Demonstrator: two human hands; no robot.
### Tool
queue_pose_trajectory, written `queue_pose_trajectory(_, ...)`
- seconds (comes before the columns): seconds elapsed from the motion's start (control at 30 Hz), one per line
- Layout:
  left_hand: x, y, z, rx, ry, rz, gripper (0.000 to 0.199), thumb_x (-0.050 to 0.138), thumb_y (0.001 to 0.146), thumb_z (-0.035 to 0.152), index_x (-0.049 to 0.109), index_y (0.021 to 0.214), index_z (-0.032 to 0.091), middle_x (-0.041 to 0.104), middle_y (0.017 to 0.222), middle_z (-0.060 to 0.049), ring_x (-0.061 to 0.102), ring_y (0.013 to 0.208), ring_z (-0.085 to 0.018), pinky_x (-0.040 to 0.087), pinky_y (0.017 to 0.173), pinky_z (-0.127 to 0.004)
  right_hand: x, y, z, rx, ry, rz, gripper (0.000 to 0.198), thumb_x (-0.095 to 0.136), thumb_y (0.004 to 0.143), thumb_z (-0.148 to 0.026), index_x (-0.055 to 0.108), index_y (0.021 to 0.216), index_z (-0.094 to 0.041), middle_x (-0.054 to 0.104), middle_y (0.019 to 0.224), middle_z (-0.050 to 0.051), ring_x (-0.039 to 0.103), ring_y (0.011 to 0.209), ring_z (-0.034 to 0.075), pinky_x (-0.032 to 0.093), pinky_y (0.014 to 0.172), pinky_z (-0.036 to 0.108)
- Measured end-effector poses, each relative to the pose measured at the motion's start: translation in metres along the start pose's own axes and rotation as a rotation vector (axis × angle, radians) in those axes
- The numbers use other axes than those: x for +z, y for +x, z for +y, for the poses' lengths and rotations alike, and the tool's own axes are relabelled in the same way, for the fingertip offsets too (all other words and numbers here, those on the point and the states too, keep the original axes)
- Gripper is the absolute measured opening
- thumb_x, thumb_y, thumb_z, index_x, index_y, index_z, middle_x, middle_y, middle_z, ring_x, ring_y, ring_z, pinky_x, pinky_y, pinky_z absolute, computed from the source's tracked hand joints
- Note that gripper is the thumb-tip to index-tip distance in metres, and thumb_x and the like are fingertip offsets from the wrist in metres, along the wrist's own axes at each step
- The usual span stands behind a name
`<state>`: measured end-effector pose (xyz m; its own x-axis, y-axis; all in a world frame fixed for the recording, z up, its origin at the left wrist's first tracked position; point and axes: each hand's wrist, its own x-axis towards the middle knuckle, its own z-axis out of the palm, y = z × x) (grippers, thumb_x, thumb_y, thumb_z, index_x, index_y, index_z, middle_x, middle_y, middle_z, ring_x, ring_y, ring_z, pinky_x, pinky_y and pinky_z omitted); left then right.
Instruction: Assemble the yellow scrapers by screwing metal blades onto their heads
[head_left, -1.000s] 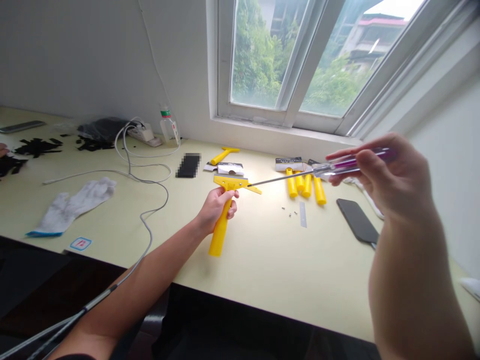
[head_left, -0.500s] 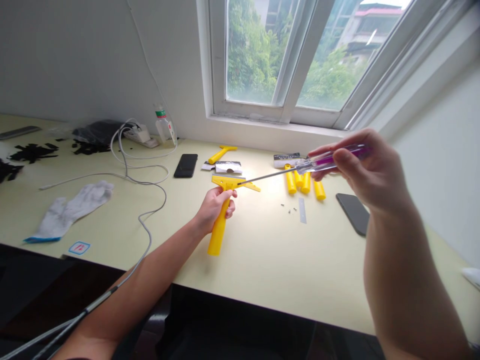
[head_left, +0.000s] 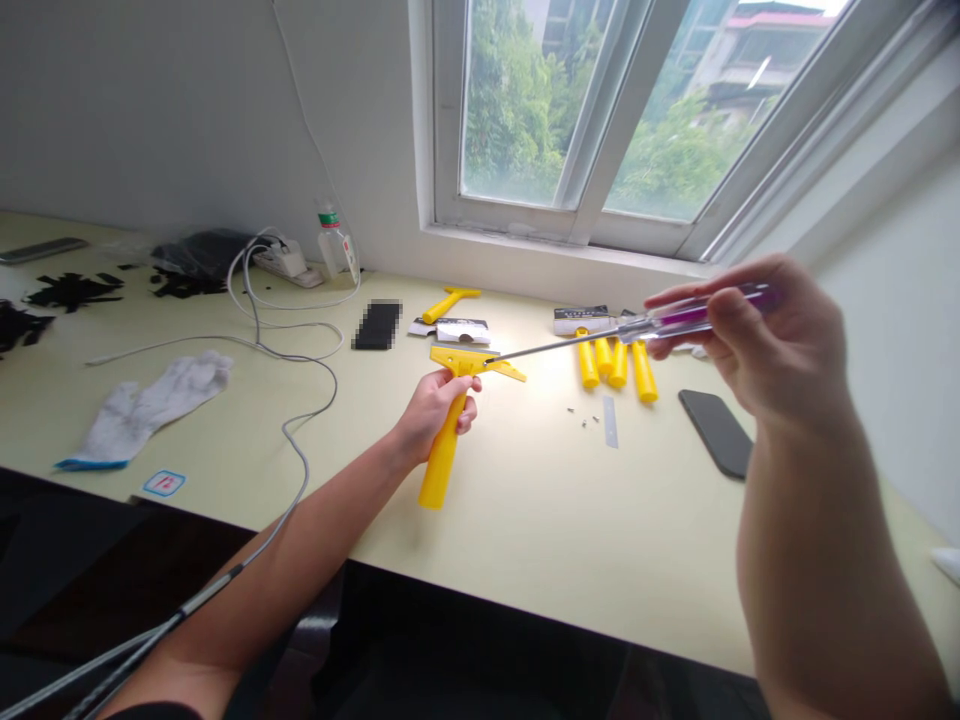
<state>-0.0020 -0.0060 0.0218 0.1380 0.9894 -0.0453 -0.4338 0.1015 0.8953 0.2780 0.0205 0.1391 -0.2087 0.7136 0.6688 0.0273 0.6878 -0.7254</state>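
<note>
My left hand is closed around a yellow scraper just below its wide T-shaped head, which holds a thin grey blade edge at the far side. A screwdriver with a clear and purple handle is gripped by the fingers of my right hand. Its long shaft points left, and the tip is at a small dark spot on the scraper head; whether it touches cannot be made out. To the right on the table lie several small screws and a flat metal blade.
Several yellow handles lie near a small box. Behind the scraper are another yellow scraper and an opened blade box. Phones, a white glove, a looping cable and a bottle surround the work area.
My right hand and the screwdriver handle have shifted right, slightly away from the scraper. The view has moved a little; my left hand keeps its hold.
</note>
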Motion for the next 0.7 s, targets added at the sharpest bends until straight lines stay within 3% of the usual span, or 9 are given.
queue_pose_trajectory(0.3,0.000,0.000,0.001,-0.015,0.004,0.006,0.013,0.061,0.078,0.024,0.053,0.081,0.014,0.052,0.076,0.000,0.041,0.041,-0.003,0.029,0.038,-0.019,0.001,-0.001,-0.002,0.003,-0.049,-0.018,0.015,0.071,0.083,-0.029,0.060,0.090,-0.020,0.073,0.091,0.011,0.073,0.071,0.027,0.060,0.050,0.039)
queue_pose_trajectory(0.57,-0.004,0.001,-0.001,-0.070,-0.023,-0.019,0.012,0.060,0.080,0.024,0.053,0.081,0.014,0.049,0.066,0.002,0.041,0.042,-0.004,0.029,0.039,-0.018,0.009,-0.012,-0.026,-0.084,-0.210,-0.141,0.014,0.068,0.084,-0.021,0.060,0.096,-0.023,0.071,0.100,0.010,0.071,0.070,0.023,0.060,0.060,0.042)
queue_pose_trajectory(0.7,-0.005,0.002,-0.002,-0.029,0.001,-0.017,0.011,0.060,0.080,0.024,0.053,0.081,0.015,0.046,0.060,0.004,0.041,0.041,-0.005,0.029,0.039,-0.018,0.019,-0.017,-0.030,-0.100,-0.283,-0.054,0.017,0.071,0.082,-0.022,0.060,0.094,-0.025,0.072,0.093,0.006,0.070,0.069,0.020,0.058,0.059,0.036)
